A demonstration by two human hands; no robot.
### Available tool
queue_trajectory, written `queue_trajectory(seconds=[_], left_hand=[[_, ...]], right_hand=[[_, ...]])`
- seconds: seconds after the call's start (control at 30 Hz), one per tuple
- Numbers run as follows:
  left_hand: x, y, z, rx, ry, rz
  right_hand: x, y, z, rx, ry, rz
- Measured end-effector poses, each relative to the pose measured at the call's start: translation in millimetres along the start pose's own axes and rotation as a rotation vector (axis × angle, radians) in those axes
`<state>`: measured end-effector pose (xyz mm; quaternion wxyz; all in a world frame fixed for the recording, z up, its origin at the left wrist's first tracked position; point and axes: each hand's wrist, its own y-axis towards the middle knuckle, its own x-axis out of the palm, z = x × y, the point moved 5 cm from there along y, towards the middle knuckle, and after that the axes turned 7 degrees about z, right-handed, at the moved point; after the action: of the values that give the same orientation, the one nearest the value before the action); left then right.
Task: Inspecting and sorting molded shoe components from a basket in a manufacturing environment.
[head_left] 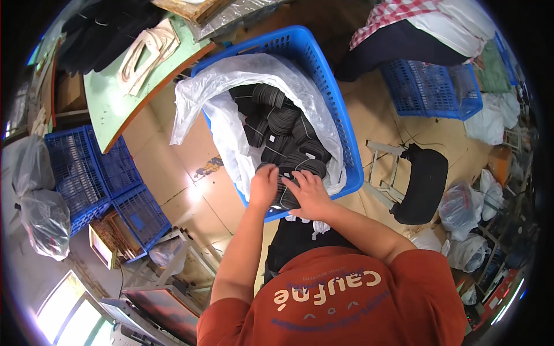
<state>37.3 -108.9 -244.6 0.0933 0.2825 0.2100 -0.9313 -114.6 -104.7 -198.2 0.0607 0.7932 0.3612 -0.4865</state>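
Note:
In front of me stands a blue plastic basket (350,155) lined with a white plastic bag (242,69). Inside lie several tied bundles of flat black pieces (281,120), some with small white labels. At the basket's near end, my left hand (264,185) grips the left side of a black bundle (284,196), its fingers bent over the edge. My right hand (311,196) rests across the same bundle from the right, thumb and fingers curled around it. The fingertips of both hands are partly hidden among the black pieces.
At the left is a green-topped table (107,95) with pale cut pieces (149,52). Blue crates (109,173) stand below it. A stool with a black seat (424,184) is to the right. Another person (421,29) bends near a blue crate (430,86) at far right.

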Motion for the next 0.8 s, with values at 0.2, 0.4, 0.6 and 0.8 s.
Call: queue_trajectory(seconds=[0.2, 0.4, 0.6, 0.8], left_hand=[[51, 106, -141, -0.477, 0.008, 0.029], [108, 137, -176, -0.563, -0.155, -0.114], [106, 123, -162, -0.844, -0.423, -0.629], [60, 121, -115, -0.564, -0.553, -0.582]], right_hand=[[40, 60, 20, 0.067, 0.577, 0.140], [119, 108, 117, 1.067, 1.356, 0.138], [107, 105, 121, 1.026, 1.470, 0.156], [98, 92, 111, 0.887, 1.442, 0.106]])
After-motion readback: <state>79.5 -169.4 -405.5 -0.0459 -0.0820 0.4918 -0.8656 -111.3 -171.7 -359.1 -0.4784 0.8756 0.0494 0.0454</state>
